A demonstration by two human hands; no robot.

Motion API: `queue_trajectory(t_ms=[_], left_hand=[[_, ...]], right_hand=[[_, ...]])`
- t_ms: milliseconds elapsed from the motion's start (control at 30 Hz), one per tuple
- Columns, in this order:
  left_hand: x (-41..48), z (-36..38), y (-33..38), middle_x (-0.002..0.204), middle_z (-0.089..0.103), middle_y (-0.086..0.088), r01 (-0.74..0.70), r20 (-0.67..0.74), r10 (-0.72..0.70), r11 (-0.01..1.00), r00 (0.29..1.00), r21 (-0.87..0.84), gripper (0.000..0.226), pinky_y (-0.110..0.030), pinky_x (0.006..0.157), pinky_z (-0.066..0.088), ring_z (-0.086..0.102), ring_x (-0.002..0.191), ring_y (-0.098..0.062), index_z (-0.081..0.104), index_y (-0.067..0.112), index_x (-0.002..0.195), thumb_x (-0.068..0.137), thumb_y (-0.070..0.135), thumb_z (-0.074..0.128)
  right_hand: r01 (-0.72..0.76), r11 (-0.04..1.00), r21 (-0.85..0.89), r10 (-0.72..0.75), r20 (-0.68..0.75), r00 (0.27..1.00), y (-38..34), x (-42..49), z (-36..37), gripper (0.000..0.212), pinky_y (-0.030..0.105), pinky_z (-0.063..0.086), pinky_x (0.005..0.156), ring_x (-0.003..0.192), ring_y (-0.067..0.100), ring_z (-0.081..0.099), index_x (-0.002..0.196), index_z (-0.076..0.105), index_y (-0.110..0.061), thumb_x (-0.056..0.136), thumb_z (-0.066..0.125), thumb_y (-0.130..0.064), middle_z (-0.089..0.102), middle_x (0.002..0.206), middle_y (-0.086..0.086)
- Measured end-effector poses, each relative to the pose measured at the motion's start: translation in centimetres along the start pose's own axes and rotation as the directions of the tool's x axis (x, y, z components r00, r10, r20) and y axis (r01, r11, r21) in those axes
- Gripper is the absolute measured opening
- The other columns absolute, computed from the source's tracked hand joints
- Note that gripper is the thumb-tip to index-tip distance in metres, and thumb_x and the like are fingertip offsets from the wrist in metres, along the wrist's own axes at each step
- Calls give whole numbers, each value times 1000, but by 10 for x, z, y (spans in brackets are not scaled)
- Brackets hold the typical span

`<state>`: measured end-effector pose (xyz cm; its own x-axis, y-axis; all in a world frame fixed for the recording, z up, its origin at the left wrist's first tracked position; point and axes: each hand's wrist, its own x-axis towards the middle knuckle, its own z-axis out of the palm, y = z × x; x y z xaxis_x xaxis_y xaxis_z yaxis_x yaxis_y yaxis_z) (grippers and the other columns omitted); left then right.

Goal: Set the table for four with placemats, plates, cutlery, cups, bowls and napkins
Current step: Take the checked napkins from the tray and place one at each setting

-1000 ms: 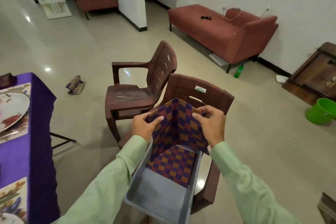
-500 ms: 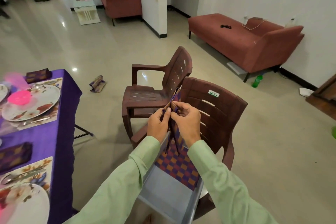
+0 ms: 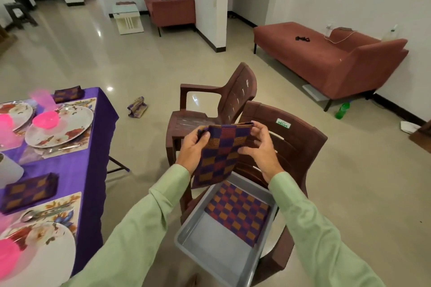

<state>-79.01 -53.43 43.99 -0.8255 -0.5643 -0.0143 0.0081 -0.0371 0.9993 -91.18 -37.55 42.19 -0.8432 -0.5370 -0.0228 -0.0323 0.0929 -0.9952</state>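
head view: the left hand [image 3: 192,147] grips the upper left corner of a checked napkin [image 3: 219,154], thumb on the front and fingers curled behind. the right hand [image 3: 261,149] pinches the napkin's upper right edge with curled fingertips, its thumb against the cloth lower down. the napkin hangs folded between the 2 hands, its lower end drooping beside the left wrist.

just below both hands a grey tray [image 3: 210,247] sits on the seat of a brown chair [image 3: 298,147]. a 2nd napkin [image 3: 238,214] lies flat in the tray's far half, under the right wrist. beyond the hands stands another chair [image 3: 233,98].

well to the left of the left hand is a purple table [image 3: 77,170]. it holds floral plates [image 3: 70,123], a pink bowl [image 3: 45,120] on 1 plate, placemats [image 3: 70,201] and 2 folded napkins [image 3: 29,190]. far past the right hand, a red sofa [image 3: 326,58] lines the wall.
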Motion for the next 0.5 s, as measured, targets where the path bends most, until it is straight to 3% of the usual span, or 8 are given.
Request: queue_trajectory(t_ms=[67, 133, 233, 333, 433, 500], left_hand=[[1, -8, 16, 92, 74, 5, -5, 58, 8, 999, 998, -36, 19, -26, 80, 56, 69, 91, -13, 64, 24, 103, 102, 16, 47], [6, -19, 30, 93, 72, 4, -19, 103, 28, 996, 994, -88, 18, -22, 78, 56, 68, 89, -12, 63, 20, 104, 101, 11, 48], [6, -37, 34, 98, 73, 2, -40, 105, 58, 986, 993, -161, 16, -25, 78, 57, 69, 92, -13, 65, 18, 107, 93, 11, 60], [0, -49, 6, 112, 70, -10, 30, 81, -21, 994, 997, -103, 36, -31, 81, 57, 65, 109, -29, 63, 11, 117, 83, 4, 71], [-5, -52, -14, 104, 70, -16, 57, -65, -64, 993, 996, -105, 32, -32, 71, 59, 66, 98, -34, 60, -6, 115, 83, -9, 65], [-4, -58, -13, 97, 72, -20, -7, -135, -6, 996, 991, -92, 24, -42, 73, 59, 68, 89, -33, 64, -12, 102, 79, -8, 68]], right_hand=[[-41, 999, 12, 38, 208, 977, 3, 5, 1, 69, 40, 36, 109, 128, 10, 48, 131, 48, -32, 76, 77, -2, 59, 133, -8], [-26, 997, 75, 3, 293, 956, -1, 10, 7, 56, 45, 44, 106, 121, 16, 59, 127, 55, -20, 79, 75, 0, 67, 124, -1], [37, 986, 160, -80, 273, 959, -15, 13, 19, 35, 39, 53, 94, 109, 21, 67, 115, 64, -11, 84, 68, 5, 72, 113, 7], [34, 980, 196, -85, 257, 963, -20, 18, 28, 28, 43, 54, 89, 102, 27, 70, 107, 69, -14, 87, 64, 6, 74, 105, 10], [46, 981, 191, -104, 307, 946, -23, 25, 33, 26, 44, 54, 88, 101, 32, 69, 102, 73, -8, 88, 59, 9, 73, 103, 16], [53, 977, 209, -132, 386, 913, -28, 27, 35, 24, 44, 55, 90, 107, 36, 66, 101, 70, 6, 87, 53, 16, 70, 109, 23]])
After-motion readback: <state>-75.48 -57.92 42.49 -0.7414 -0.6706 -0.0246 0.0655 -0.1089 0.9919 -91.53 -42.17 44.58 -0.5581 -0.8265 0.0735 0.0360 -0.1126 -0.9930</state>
